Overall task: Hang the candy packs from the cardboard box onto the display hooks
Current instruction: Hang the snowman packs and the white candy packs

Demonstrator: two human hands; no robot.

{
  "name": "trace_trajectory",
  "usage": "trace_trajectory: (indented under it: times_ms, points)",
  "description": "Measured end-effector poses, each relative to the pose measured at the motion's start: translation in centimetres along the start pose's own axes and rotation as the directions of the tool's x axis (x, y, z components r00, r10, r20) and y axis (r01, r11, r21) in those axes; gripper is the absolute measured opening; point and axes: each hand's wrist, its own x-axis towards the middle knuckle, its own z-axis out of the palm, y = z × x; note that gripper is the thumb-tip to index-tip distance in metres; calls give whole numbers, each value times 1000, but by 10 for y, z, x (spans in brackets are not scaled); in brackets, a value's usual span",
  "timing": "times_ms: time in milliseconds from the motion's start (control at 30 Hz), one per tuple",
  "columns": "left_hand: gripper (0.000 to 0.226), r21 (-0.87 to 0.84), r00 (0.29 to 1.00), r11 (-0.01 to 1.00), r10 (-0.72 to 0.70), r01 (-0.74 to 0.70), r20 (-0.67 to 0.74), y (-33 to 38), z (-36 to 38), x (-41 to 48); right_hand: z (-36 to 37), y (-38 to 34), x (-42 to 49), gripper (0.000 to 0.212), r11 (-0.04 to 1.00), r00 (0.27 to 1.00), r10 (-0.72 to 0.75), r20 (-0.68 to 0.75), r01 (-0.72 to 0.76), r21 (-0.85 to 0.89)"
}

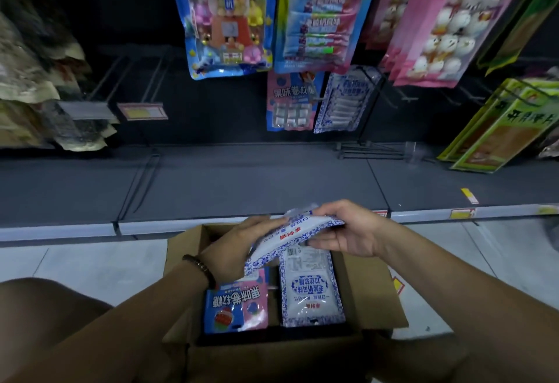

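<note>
Hands over the open cardboard box (pixel 363 298), which sits on the pale floor in front of the bottom shelf (pixel 242 189). We hold 1 blue-and-white candy pack (pixel 290 239) between both hands, lifted above the box and tilted, its printed face up. Our left hand (pixel 239 249) is curled under the pack's lower left end, fingers hidden beneath it, a beaded bracelet (pixel 201 270) on that wrist. Our right hand (pixel 344 231) pinches the pack's upper right end, thumb on top, fingers closed underneath.

Inside the box we see 2 more packs lying flat: a matching blue-and-white pack (pixel 311 289) directly below the held one, and a blue-and-pink pack (pixel 237 307) just beside it to the left, partly under our left wrist.

On the display above, a hung blue-and-white pack (pixel 344 101) of the same pattern sits on a hook (pixel 390 92), touching a hung blue-and-pink pack (pixel 290 101) to its left. Larger colourful bags hang higher up. Bare hooks (pixel 130 74) stand further left, well apart from our hands.
</note>
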Motion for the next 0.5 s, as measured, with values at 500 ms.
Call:
trace_trajectory:
  times_ms: [500]
  points:
    - [82,-339,889,872,-426,354,-167,25,-56,61,-49,-85,-9,46,689,953,-303,-14,209,-694]
